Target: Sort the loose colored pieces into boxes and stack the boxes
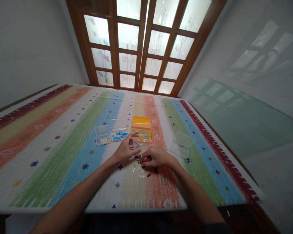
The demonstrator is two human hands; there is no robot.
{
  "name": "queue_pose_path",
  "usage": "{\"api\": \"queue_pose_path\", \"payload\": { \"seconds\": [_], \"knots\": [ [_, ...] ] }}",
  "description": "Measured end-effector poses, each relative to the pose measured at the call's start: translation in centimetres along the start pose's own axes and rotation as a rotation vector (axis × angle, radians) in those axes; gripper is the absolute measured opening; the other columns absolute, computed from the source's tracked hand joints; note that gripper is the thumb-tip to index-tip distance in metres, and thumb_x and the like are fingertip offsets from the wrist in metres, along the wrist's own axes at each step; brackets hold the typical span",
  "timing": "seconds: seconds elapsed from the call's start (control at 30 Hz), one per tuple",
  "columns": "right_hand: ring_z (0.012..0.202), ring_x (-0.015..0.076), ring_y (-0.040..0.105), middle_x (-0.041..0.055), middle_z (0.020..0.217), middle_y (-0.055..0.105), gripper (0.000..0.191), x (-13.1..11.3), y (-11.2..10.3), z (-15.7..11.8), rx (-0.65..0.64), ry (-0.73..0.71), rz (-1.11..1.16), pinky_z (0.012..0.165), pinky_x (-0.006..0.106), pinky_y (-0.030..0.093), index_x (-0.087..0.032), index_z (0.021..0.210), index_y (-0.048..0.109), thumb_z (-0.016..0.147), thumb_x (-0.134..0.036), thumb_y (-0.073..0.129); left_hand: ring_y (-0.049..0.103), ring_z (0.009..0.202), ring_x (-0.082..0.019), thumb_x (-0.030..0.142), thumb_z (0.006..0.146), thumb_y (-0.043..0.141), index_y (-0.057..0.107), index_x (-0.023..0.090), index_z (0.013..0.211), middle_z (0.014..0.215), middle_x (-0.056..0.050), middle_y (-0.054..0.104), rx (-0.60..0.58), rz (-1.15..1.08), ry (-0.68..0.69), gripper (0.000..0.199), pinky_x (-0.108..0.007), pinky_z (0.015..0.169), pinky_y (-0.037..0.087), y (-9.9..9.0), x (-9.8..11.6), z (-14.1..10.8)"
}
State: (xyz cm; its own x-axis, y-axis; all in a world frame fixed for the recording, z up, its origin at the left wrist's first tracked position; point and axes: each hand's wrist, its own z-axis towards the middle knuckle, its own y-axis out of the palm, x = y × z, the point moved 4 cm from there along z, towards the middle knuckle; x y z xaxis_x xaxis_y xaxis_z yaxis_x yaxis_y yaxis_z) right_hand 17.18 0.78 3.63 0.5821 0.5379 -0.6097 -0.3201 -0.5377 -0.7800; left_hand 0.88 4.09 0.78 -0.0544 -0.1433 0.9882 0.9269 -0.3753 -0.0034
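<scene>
Below right hand (155, 157), small loose pieces (142, 172), striped tablecloth (100, 169).

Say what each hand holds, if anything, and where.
The left hand holds a clear box by its left side; whether the right hand holds anything cannot be told.

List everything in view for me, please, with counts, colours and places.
Striped tablecloth: one, multicoloured, across table
Plastic boxes: at least four, clear, left to right
Yellow pieces: several, leftmost box
Blue pieces: many, next box
Orange tray: one, beyond hands
Green pieces: several, centre
Loose pieces: many, white and dark, near side
Glazed doors: two, brown-framed, back
Walls: two, greyish, sides
Left hand: one, bare, centre
Right hand: one, bare, by loose pieces
</scene>
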Motion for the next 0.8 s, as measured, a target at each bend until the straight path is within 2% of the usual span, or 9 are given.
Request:
{"api": "queue_pose_path", "payload": {
  "seconds": [0.17, 0.3, 0.57, 0.8],
  "knots": [
    [0.069, 0.0130, 0.061, 0.0029, 0.079, 0.073, 0.010, -0.5, 0.4, 0.6, 0.002, 0.026, -0.166, 0.064, 0.020, 0.038, -0.014, 0.087, 0.079, 0.082, -0.007, 0.074, 0.064, 0.119, -0.028, 0.020, 0.068, 0.080, 0.053, 0.024, 0.138, 0.146, -0.014, 0.051, 0.005, 0.002, -0.012, 0.076, -0.048, 0.098, 0.059, 0.0, 0.0, 0.0],
    [0.066, 0.0131, 0.058, 0.0025, 0.075, 0.071, 0.010, -0.9, 0.4, 0.7, -0.002, 0.014, -0.253, 0.061, 0.021, 0.034, -0.014, 0.087, 0.078, 0.081, -0.007, 0.074, 0.066, 0.115, -0.027, 0.019, 0.067, 0.081, 0.053, 0.025, 0.139, 0.148, -0.014, 0.050, 0.013, -0.003, -0.014, 0.078, -0.049, 0.098, 0.059, 0.0, 0.0, 0.0],
    [0.066, 0.0159, 0.058, 0.0059, 0.075, 0.071, 0.009, -1.4, 0.6, 1.0, -0.007, 0.022, -0.401, 0.058, 0.023, 0.031, -0.014, 0.087, 0.078, 0.088, -0.018, 0.071, 0.062, 0.123, -0.029, 0.020, 0.068, 0.081, 0.055, 0.025, 0.138, 0.149, -0.013, 0.050, 0.022, -0.003, 0.005, 0.075, -0.048, 0.099, 0.058, -0.1, 0.1, -0.1],
    [0.063, 0.0151, 0.057, 0.0050, 0.071, 0.070, 0.007, -1.6, 0.6, 0.8, -0.007, -0.003, -0.412, 0.056, 0.023, 0.031, -0.015, 0.083, 0.077, 0.084, -0.015, 0.071, 0.068, 0.111, -0.026, 0.020, 0.069, 0.080, 0.053, 0.024, 0.138, 0.145, -0.014, 0.052, 0.010, 0.016, -0.008, 0.075, -0.049, 0.097, 0.059, -0.1, 0.2, -0.2]
  ]
}}
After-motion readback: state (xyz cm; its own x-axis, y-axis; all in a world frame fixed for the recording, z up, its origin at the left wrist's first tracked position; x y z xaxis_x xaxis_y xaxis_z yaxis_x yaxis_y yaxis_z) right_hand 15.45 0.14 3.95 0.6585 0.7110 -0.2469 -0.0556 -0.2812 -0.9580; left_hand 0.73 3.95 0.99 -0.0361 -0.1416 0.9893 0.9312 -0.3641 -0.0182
